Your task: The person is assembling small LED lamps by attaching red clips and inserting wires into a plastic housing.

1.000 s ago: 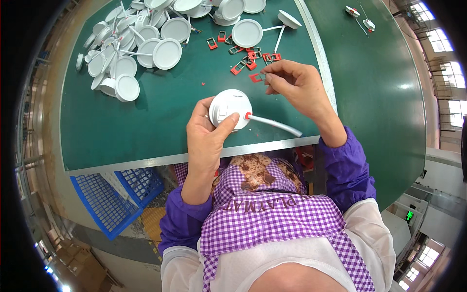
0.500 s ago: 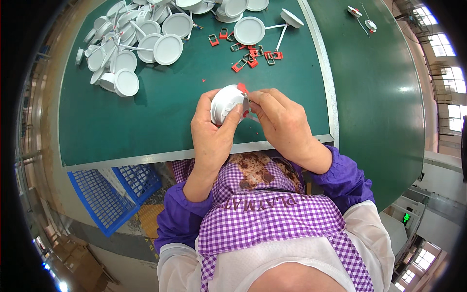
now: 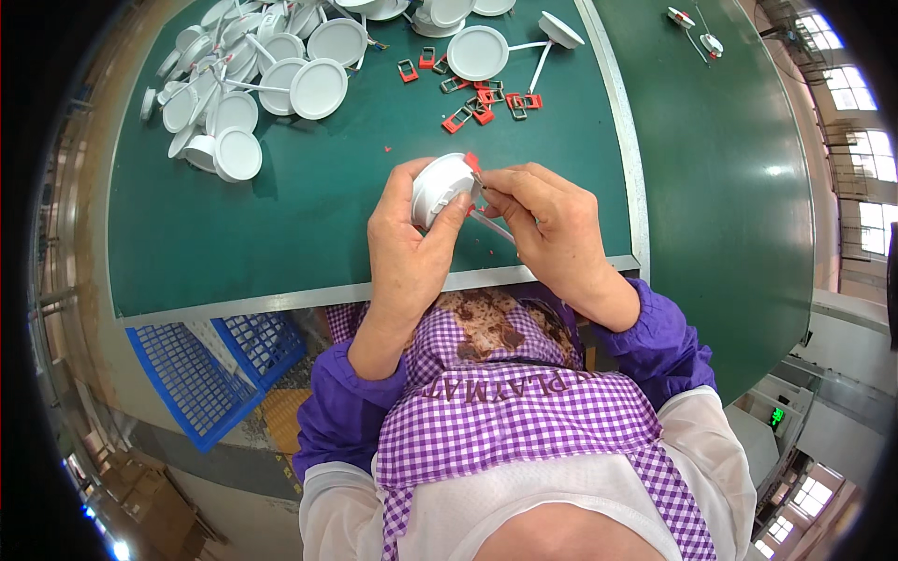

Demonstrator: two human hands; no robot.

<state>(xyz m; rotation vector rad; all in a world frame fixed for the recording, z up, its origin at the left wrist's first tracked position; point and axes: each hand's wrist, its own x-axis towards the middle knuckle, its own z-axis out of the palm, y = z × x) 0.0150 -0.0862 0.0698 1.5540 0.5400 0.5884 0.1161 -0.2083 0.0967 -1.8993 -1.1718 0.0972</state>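
I've lifted the white round lamp (image 3: pixel 441 187) off the table's (image 3: pixel 281 224) near edge; left hand (image 3: pixel 409 245) wraps it, right hand (image 3: pixel 547 224) fingers pinching a red clip (image 3: pixel 472 163) onto its rim.

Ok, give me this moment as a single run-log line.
left hand: holds round white lamp on edge | right hand: pinches red clip at lamp rim | spare clips, lamp pile behind on green table
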